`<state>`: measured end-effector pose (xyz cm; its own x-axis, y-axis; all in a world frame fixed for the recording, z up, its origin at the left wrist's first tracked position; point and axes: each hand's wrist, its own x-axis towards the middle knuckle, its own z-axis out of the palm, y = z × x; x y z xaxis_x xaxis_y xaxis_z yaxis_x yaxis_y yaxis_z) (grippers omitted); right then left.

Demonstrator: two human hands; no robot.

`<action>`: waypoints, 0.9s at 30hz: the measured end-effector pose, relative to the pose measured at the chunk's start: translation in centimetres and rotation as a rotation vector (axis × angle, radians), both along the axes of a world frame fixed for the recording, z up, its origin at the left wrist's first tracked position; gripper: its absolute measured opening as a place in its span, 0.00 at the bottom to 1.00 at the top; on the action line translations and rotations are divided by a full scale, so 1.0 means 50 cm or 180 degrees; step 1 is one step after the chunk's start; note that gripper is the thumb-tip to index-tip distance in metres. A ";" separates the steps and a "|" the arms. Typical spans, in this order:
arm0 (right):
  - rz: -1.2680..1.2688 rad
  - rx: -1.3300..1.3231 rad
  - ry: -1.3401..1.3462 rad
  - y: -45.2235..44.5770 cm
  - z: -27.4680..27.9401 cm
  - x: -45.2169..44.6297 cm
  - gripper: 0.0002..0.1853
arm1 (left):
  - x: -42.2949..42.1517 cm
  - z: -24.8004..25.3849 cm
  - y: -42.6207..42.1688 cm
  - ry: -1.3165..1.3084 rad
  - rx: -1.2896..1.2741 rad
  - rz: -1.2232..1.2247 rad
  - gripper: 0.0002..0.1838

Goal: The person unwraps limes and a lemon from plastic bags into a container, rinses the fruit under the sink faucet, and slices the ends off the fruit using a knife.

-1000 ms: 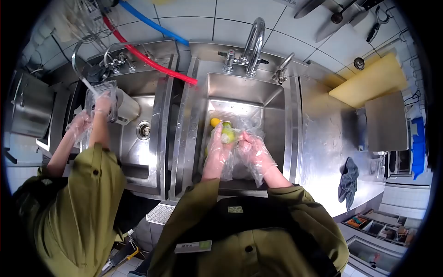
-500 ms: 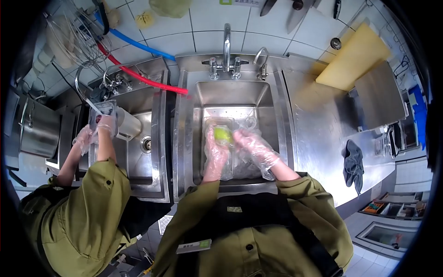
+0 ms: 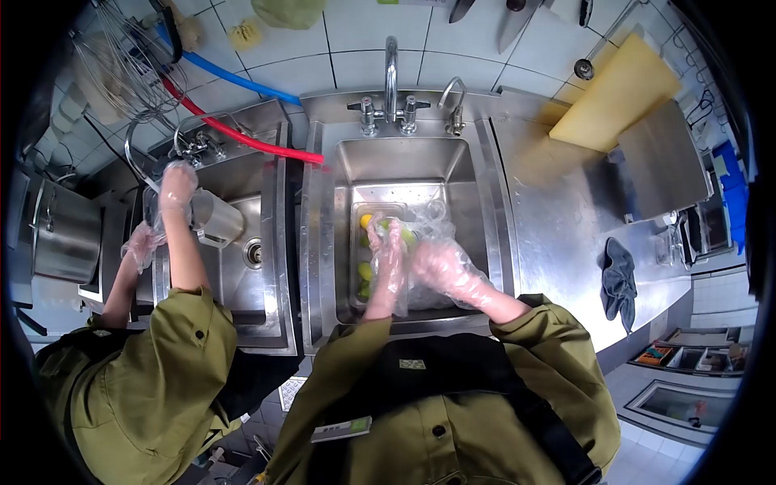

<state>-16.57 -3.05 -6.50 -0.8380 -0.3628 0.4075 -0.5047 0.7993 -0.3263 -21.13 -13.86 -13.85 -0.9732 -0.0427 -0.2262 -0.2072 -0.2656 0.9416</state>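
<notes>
Both my hands, in clear plastic gloves, are over the middle sink. My left hand [image 3: 390, 263] is curled against a green fruit [image 3: 406, 235], perhaps a lime, partly hidden by the fingers. Close by on its right, my right hand [image 3: 440, 267] is closed; whatever its fingers hold is hidden. A clear plastic bag [image 3: 434, 220] lies crumpled behind and beneath my hands. Along the left side of a clear container [image 3: 356, 301] in the basin sit a yellow fruit [image 3: 365, 219] and several green fruits [image 3: 365, 271].
At the left sink [image 3: 271, 303] a co-worker's gloved hands [image 3: 176, 190] work beside a clear pitcher [image 3: 218, 220]. A faucet [image 3: 391, 81] rises behind my basin, and a red hose [image 3: 267, 149] reaches its rim. On the right counter [image 3: 558, 267] lies a grey cloth [image 3: 618, 279].
The green fruit between my hands has moved lower behind my left fingers. My right hand has closed up, and fruits at the container's left show now. The co-worker's hand has risen.
</notes>
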 end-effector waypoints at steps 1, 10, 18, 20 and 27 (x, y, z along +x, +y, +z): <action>0.0018 -0.1103 -0.0088 0.012 0.001 -0.010 0.05 | 0.011 0.040 -0.005 -0.0023 0.0184 -0.0144 0.21; -0.0757 -0.5217 -0.2754 0.071 -0.010 -0.087 0.05 | -0.013 0.004 -0.035 -0.1144 0.3703 -0.1661 0.28; -0.1506 -0.3802 -0.2845 0.030 0.035 -0.084 0.11 | -0.047 0.027 0.019 0.1098 -0.0860 -0.0762 0.26; -0.1140 -0.2769 -0.2971 0.058 -0.001 -0.086 0.13 | -0.044 0.020 0.032 0.1014 -0.0522 -0.0713 0.25; -0.0202 -0.3045 -0.2575 0.136 -0.045 -0.089 0.08 | -0.020 0.058 -0.012 -0.1574 0.4109 -0.1529 0.25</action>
<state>-21.00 3.73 -8.76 -0.9758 -0.1558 -0.1536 0.1413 0.0871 -0.9861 -22.14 -14.45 -10.95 -0.6486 0.7435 -0.1630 -0.7418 -0.6654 -0.0839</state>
